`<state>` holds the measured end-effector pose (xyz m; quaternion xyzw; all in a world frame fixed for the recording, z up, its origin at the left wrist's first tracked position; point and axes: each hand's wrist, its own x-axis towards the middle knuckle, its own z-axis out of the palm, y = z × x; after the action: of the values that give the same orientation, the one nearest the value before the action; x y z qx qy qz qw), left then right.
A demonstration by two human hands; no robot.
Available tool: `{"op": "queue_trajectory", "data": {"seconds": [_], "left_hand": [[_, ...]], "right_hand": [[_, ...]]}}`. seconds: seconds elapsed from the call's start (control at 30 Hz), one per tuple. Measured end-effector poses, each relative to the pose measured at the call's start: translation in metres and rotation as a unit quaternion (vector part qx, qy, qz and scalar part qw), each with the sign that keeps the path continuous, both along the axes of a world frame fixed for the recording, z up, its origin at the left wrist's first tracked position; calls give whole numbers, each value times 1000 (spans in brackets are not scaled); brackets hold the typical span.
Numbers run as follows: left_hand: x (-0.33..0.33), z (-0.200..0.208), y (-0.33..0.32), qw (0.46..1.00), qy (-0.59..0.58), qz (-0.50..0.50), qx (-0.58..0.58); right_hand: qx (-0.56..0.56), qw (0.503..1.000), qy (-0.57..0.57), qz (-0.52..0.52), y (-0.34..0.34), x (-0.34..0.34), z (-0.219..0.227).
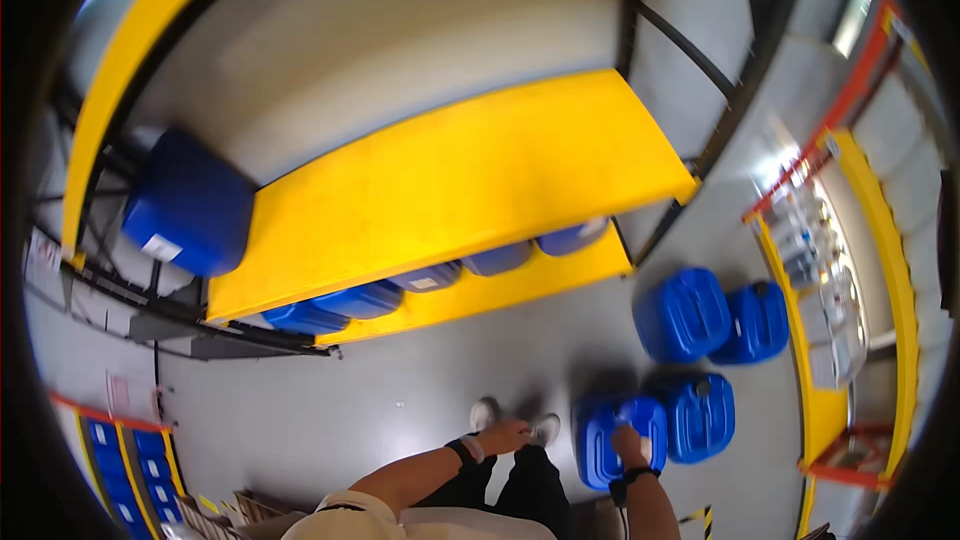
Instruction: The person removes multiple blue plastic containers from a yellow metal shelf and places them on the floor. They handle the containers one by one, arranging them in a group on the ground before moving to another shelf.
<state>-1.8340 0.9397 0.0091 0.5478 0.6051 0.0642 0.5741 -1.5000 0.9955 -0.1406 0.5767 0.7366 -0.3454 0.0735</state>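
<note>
Step, judged: taking hold. Right grip (629, 446) at top of blue canister (594, 445), on floor (370, 410) to my right; closure indiscernible. Left grip (503, 437) apart, closure unclear. Next move likely needs firm purchase.

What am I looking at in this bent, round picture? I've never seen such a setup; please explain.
There's no machine here, just a person's bare hands. The picture comes from a wide camera on their head, looking down; its lens bends straight edges. The right hand is at the top of a blue jug; whether its fingers grip it is hard to tell. The left hand is in front of the legs, holding nothing visible. Three other blue jugs stand on the floor nearby. Ahead, a yellow shelf carries one more jug.
</note>
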Motion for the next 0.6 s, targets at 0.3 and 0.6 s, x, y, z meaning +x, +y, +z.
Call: {"op": "queue_trajectory", "data": {"seconds": [0.3, 0.6], "left_hand": [[-129, 64, -90, 981, 92, 114, 125], [-323, 109, -258, 933, 157, 295, 131]], "right_hand": [[15, 977, -40, 207, 25, -142, 61], [129, 932, 171, 291, -1, -455, 200]]}}
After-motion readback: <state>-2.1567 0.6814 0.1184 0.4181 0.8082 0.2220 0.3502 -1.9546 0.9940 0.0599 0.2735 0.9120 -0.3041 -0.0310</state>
